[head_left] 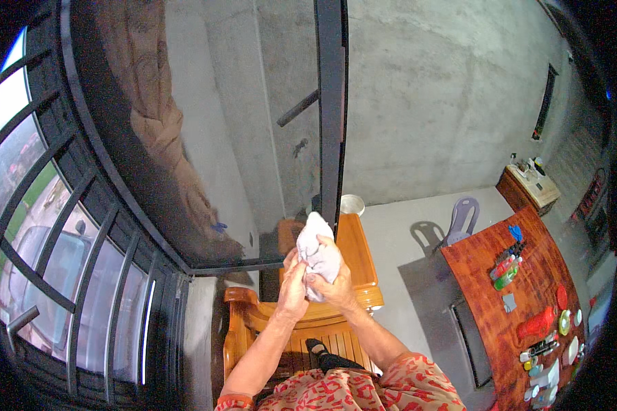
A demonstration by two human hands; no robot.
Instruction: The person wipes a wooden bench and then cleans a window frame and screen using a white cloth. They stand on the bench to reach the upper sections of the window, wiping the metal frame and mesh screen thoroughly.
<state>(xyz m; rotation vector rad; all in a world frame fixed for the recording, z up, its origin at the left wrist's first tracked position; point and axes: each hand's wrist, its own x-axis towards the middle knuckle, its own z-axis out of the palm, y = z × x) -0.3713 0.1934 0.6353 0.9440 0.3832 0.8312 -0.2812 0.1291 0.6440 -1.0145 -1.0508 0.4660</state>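
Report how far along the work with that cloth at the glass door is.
Done: nothing shows clearly; the glass door looks dim, neither wiped nor streaked. In hand: left hand and right hand bunch a pale cloth together above the wooden chair. Left: the cloth is not against the pane.

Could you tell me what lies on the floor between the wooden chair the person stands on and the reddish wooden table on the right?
In the head view, only bare grey floor separates the wooden chair from the table; a lilac plastic chair stands farther back.

Small colourful packages (506,268) on red-brown table (480,274)
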